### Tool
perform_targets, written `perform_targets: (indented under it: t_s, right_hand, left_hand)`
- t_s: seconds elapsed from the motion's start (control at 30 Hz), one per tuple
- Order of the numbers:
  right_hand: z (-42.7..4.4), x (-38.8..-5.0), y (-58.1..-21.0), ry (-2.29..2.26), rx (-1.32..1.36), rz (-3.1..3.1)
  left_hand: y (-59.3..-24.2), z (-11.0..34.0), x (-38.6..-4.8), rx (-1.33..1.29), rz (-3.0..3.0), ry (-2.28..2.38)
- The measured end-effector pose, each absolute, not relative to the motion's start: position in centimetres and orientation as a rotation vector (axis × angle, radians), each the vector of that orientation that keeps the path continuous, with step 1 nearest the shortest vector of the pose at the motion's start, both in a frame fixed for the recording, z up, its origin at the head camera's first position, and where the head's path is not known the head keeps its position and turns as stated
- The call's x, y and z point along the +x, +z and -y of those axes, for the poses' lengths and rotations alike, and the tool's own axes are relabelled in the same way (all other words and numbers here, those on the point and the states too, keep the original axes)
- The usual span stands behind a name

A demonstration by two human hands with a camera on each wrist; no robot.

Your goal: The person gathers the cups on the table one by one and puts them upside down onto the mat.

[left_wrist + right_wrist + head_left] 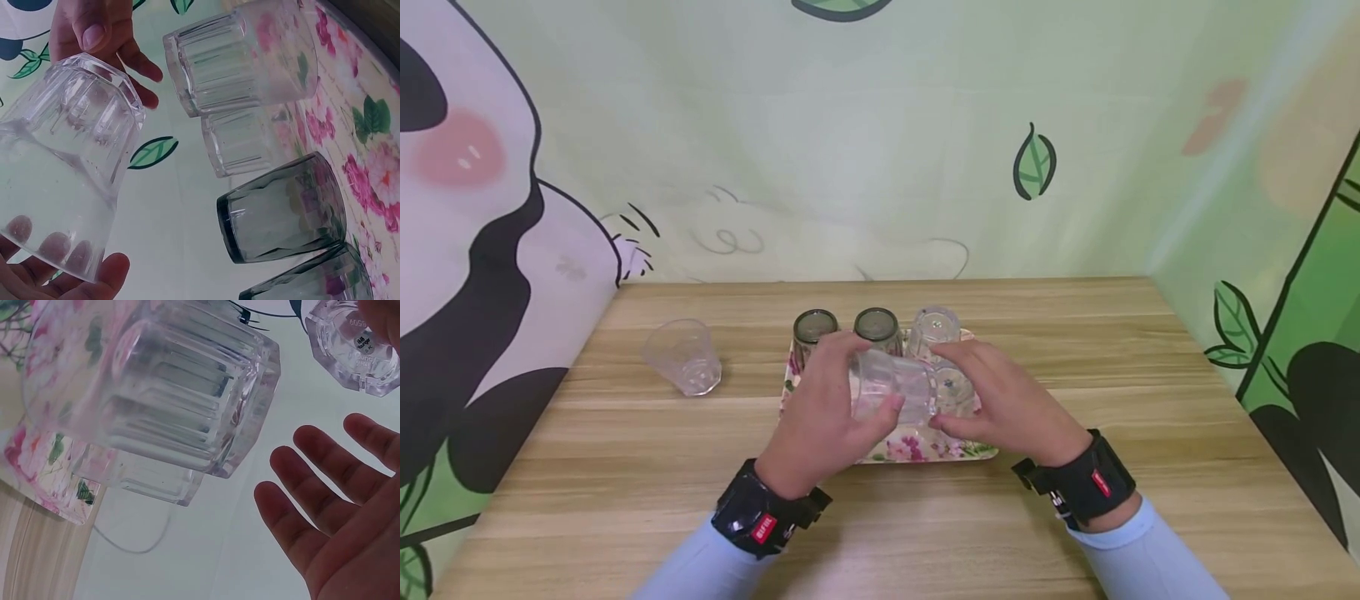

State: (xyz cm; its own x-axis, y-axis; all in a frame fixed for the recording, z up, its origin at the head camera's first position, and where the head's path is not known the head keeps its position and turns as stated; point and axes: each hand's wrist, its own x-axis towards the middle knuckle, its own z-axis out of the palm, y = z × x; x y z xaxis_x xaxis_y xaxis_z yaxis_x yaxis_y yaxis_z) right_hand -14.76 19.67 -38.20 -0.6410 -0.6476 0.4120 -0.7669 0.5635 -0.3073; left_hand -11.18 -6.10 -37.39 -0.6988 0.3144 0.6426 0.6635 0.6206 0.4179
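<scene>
My left hand (831, 408) grips a clear faceted glass (912, 385) around its wide rim end, holding it sideways above the tray, base toward the right. Beside that base is my right hand (1007, 404), thumb and fingers spread; in the right wrist view its fingers (337, 494) are extended, and whether the thumb touches the glass I cannot tell. On the floral tray (925, 447), two grey glasses (281, 209) stand upside down in the back row. A clear upturned glass (936, 323) stands to their right, another clear glass (181, 394) in front of it.
Left of the tray, a single clear glass (688, 358) stands mouth up on the wooden table (587, 467). A printed cloth wall (880, 167) with leaf and panda drawings rises behind the table and along its sides.
</scene>
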Motion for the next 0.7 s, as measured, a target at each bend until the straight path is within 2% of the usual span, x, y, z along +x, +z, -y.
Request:
perform_targets:
  t_s: [0.7]
  right_hand:
    - [-18.9, -14.0, -37.9, 0.747, 1.269, 2.503]
  left_hand:
    - [-37.6, 4.7, -11.0, -0.801, 2.285, -0.935]
